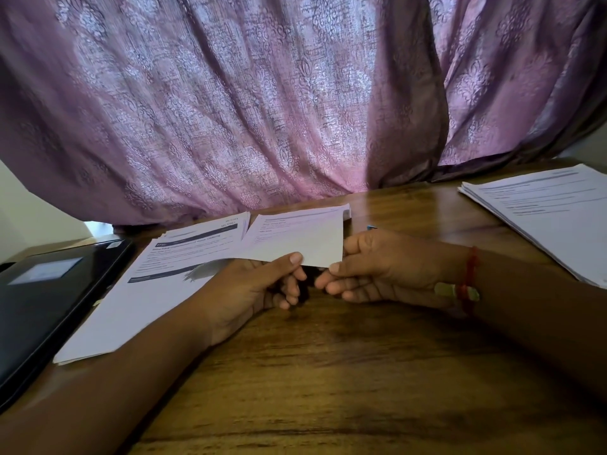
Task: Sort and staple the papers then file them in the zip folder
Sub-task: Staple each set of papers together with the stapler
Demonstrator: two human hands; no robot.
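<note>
Holding the sheaf by its near edge, both hands are on it now in the head view: the left hand point(259, 284) has its thumb pressed on top and its fingers curled beneath, and the right hand point(377, 274) pinches the near right corner the same way, thumb above, fingers tucked under. The held papers point(295, 238) run away from the fingertips toward the curtain point(262, 93), long axis pointing straight off from the person, printed head at the far end, near edge lifted off the wooden table point(328, 372).

Left of the left fingers lies a printed stack point(147, 290), partly under the held sheets, and beyond that the black zip folder point(49, 300), flat and seemingly closed. Well off to the right of the right fingers sits a second stack point(542, 215).

The risk, as I judge it: two pinches on one edge only (the far end rests loose), so the lower pages could fan or slide out of square, and a staple would then fix them crooked. I cannot make out a stapler.
</note>
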